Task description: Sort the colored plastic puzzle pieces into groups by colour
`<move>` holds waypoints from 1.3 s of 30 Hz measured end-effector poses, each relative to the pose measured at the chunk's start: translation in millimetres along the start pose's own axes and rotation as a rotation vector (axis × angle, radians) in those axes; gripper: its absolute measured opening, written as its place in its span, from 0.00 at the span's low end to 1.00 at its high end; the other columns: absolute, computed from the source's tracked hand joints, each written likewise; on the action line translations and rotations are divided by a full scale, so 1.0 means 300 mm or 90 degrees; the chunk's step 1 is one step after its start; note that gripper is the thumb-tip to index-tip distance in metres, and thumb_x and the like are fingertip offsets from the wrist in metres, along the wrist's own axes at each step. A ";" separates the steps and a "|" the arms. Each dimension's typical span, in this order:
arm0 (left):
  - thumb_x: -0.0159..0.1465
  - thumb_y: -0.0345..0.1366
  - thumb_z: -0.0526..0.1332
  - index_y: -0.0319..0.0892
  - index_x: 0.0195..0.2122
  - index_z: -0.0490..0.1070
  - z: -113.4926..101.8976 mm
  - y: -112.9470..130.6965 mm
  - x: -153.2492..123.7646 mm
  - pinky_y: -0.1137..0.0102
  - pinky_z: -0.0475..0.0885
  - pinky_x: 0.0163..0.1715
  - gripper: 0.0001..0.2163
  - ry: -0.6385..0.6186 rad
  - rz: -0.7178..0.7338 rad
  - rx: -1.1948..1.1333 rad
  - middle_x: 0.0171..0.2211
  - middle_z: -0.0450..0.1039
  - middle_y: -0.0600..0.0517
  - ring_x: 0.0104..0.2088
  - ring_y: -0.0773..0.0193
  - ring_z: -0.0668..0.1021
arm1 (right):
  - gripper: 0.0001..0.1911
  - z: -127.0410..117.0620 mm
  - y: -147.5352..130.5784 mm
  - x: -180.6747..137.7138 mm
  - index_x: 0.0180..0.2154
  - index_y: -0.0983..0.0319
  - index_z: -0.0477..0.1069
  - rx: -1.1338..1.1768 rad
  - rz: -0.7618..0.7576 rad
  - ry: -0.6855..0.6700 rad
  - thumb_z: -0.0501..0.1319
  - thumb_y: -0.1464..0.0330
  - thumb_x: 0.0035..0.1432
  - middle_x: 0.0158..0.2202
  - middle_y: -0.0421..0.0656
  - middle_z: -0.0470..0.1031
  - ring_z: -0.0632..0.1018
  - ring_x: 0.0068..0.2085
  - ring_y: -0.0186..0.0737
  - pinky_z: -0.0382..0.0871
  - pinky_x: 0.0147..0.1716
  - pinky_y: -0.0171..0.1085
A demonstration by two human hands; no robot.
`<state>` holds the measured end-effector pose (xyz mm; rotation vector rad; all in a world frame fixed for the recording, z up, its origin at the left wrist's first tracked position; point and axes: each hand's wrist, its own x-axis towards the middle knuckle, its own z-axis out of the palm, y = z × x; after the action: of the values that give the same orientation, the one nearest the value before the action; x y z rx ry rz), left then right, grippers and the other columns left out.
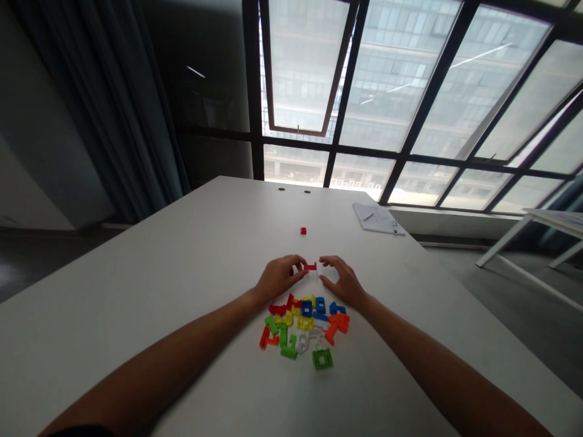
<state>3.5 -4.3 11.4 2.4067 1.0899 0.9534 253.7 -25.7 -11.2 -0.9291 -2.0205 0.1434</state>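
Between thumb and fingers, my left hand [283,278] pinches a small red plastic building piece [310,266] with an upturned end. My right hand [342,281] is just to the right of that piece, thumb and fingers apart, with nothing in its grasp. Nearer to me, below both hands, lies a loose pile of plastic building pieces [306,323] in red, yellow, blue, green, orange and white. A green square piece [323,359] with a hole sits at the pile's near edge. Beyond my hands stands a small red block [303,230] by itself.
All of this is on a white table [204,243]. A stack of paper [377,218] with pens on it lies at the far right edge. Two dark round inserts are set near the far edge. Windows, a dark curtain [104,109] and another white table [558,221] surround it.
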 end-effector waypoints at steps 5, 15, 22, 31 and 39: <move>0.69 0.48 0.61 0.47 0.46 0.77 0.004 0.001 -0.004 0.71 0.70 0.34 0.13 -0.056 0.025 0.007 0.37 0.80 0.54 0.32 0.65 0.79 | 0.17 -0.003 -0.014 -0.002 0.54 0.57 0.70 -0.041 -0.058 -0.022 0.64 0.69 0.64 0.49 0.47 0.78 0.77 0.50 0.48 0.73 0.52 0.51; 0.68 0.46 0.61 0.49 0.55 0.71 0.026 -0.015 0.015 0.70 0.71 0.33 0.17 -0.026 -0.111 -0.017 0.37 0.81 0.54 0.33 0.61 0.81 | 0.07 0.025 0.037 0.020 0.43 0.59 0.72 -0.180 0.062 -0.034 0.63 0.71 0.62 0.40 0.45 0.79 0.77 0.44 0.48 0.68 0.49 0.47; 0.66 0.43 0.61 0.49 0.44 0.80 0.024 -0.010 0.018 0.71 0.71 0.34 0.10 -0.067 -0.138 -0.001 0.36 0.82 0.54 0.34 0.61 0.81 | 0.08 0.139 0.134 0.189 0.45 0.58 0.74 -0.290 0.165 -0.147 0.60 0.69 0.65 0.39 0.44 0.80 0.76 0.44 0.45 0.65 0.47 0.41; 0.66 0.42 0.60 0.49 0.44 0.80 0.016 -0.019 0.011 0.72 0.67 0.31 0.11 -0.085 -0.126 -0.012 0.34 0.82 0.55 0.32 0.64 0.80 | 0.26 0.220 0.222 0.306 0.63 0.62 0.65 -0.293 0.263 -0.115 0.60 0.68 0.66 0.46 0.48 0.80 0.75 0.50 0.48 0.64 0.51 0.43; 0.65 0.46 0.61 0.48 0.43 0.82 -0.002 -0.026 0.010 0.71 0.67 0.32 0.13 -0.145 -0.098 -0.053 0.34 0.81 0.54 0.33 0.63 0.79 | 0.09 0.159 0.153 0.178 0.42 0.60 0.79 -0.216 0.127 -0.133 0.60 0.72 0.63 0.45 0.46 0.81 0.76 0.48 0.45 0.66 0.54 0.43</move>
<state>0.2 3.1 9.0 2.2607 1.1069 0.6432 225.3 53.5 -23.4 -1.3791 -2.1808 0.0035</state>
